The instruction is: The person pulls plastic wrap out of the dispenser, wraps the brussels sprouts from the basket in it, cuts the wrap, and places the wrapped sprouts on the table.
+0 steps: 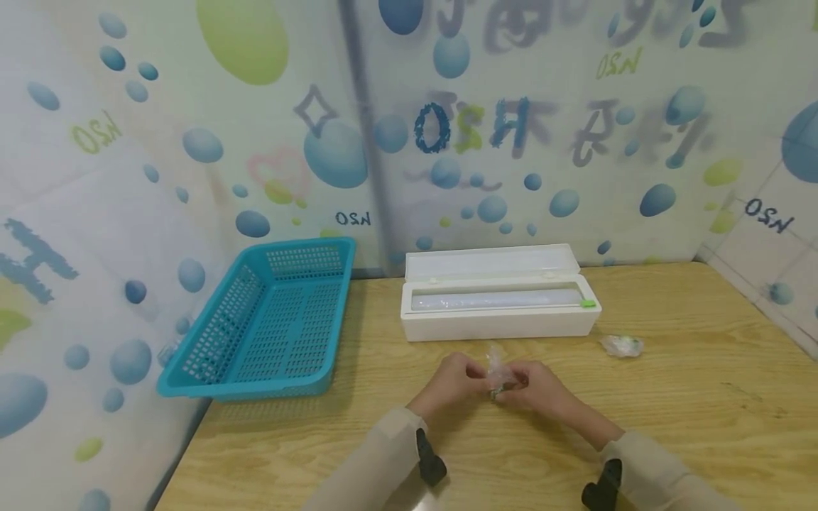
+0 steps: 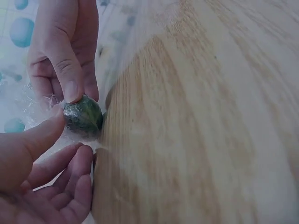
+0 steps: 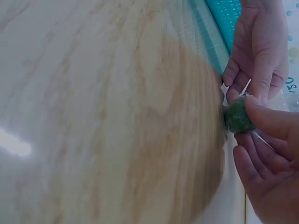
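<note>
Between both hands is a small round green thing [image 2: 84,116] wrapped in clear cling film [image 1: 495,362], held low over the wooden table. My left hand [image 1: 452,383] pinches the film from the left. From the other side, my right hand [image 1: 540,389] grips the bundle, and its thumb [image 3: 268,116] lies on the green surface. Loose film bunches up above the fingers in the head view. What the green thing is under the wrap, I cannot tell.
Behind the hands stands a white cling film box [image 1: 498,326], lid up, with a film roll [image 1: 498,299] inside and a green slider [image 1: 588,304] at its right end. Another film-wrapped bundle [image 1: 622,345] lies to the right. A blue plastic basket [image 1: 255,390] sits at the left.
</note>
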Demonstrator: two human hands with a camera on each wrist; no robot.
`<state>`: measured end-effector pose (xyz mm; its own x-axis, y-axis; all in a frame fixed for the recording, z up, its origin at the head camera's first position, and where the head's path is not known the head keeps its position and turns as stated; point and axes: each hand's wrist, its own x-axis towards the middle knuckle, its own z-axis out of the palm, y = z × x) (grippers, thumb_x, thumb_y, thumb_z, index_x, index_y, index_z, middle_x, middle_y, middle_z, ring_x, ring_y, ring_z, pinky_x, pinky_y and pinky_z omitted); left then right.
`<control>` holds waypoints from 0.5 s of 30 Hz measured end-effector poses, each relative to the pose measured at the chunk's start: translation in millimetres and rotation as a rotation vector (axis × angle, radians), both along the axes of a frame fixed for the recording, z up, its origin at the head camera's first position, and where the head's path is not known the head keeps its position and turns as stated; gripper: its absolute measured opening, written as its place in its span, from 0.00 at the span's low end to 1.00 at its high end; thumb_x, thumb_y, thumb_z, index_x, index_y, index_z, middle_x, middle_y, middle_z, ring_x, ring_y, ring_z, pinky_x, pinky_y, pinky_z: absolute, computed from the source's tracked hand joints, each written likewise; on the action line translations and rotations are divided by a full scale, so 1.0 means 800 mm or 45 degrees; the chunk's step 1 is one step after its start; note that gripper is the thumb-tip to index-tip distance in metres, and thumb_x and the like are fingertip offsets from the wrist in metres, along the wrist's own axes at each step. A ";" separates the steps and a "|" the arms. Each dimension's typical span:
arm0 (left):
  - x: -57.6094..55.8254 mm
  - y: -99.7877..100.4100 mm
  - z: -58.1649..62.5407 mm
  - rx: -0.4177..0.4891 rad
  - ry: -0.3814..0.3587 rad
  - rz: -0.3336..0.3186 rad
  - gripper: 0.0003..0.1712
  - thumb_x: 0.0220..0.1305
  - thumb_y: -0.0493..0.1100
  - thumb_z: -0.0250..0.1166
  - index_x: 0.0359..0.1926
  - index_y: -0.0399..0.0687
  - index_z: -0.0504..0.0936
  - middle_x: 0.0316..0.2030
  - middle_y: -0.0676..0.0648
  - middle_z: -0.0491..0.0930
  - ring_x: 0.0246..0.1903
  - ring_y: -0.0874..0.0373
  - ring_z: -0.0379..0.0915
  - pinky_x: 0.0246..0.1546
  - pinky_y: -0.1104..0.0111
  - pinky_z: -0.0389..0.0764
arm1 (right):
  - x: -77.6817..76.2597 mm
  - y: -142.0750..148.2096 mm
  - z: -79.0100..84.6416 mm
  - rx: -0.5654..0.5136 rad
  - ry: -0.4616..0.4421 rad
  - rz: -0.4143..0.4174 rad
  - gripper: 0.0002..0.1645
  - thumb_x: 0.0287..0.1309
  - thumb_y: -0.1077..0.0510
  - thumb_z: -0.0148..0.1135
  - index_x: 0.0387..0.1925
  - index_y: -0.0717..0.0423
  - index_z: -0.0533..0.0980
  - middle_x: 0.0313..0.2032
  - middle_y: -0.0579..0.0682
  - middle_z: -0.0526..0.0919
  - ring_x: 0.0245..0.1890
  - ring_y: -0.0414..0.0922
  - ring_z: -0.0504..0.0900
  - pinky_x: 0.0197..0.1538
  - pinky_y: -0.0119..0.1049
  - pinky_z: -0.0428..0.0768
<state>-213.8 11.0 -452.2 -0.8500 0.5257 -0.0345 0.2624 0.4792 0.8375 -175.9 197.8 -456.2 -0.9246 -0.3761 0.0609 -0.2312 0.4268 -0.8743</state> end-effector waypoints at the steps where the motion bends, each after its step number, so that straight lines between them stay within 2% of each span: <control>1: 0.000 0.001 -0.001 0.013 0.001 -0.011 0.08 0.53 0.42 0.68 0.27 0.41 0.86 0.21 0.55 0.80 0.20 0.68 0.66 0.21 0.77 0.69 | -0.001 0.000 -0.001 0.000 -0.001 -0.008 0.16 0.47 0.60 0.69 0.38 0.63 0.79 0.37 0.53 0.82 0.36 0.44 0.78 0.37 0.31 0.77; 7: -0.002 0.000 -0.008 0.114 0.000 -0.050 0.07 0.56 0.40 0.66 0.35 0.42 0.85 0.31 0.53 0.82 0.31 0.67 0.73 0.34 0.75 0.74 | -0.004 0.001 0.000 0.024 0.024 0.052 0.12 0.52 0.60 0.66 0.37 0.63 0.79 0.35 0.51 0.82 0.34 0.40 0.78 0.37 0.30 0.77; 12: 0.001 -0.004 -0.006 0.182 0.006 -0.042 0.06 0.57 0.38 0.64 0.34 0.41 0.85 0.31 0.52 0.82 0.33 0.65 0.74 0.32 0.73 0.75 | -0.007 0.002 0.003 0.040 0.040 0.089 0.11 0.55 0.57 0.62 0.35 0.62 0.80 0.33 0.50 0.82 0.31 0.36 0.75 0.34 0.29 0.76; 15: 0.000 -0.006 -0.006 0.182 0.026 -0.086 0.07 0.59 0.39 0.63 0.35 0.42 0.85 0.32 0.53 0.82 0.34 0.66 0.74 0.35 0.73 0.75 | -0.009 0.002 0.006 0.062 0.031 0.061 0.12 0.56 0.56 0.62 0.34 0.64 0.80 0.32 0.53 0.83 0.29 0.36 0.76 0.31 0.27 0.75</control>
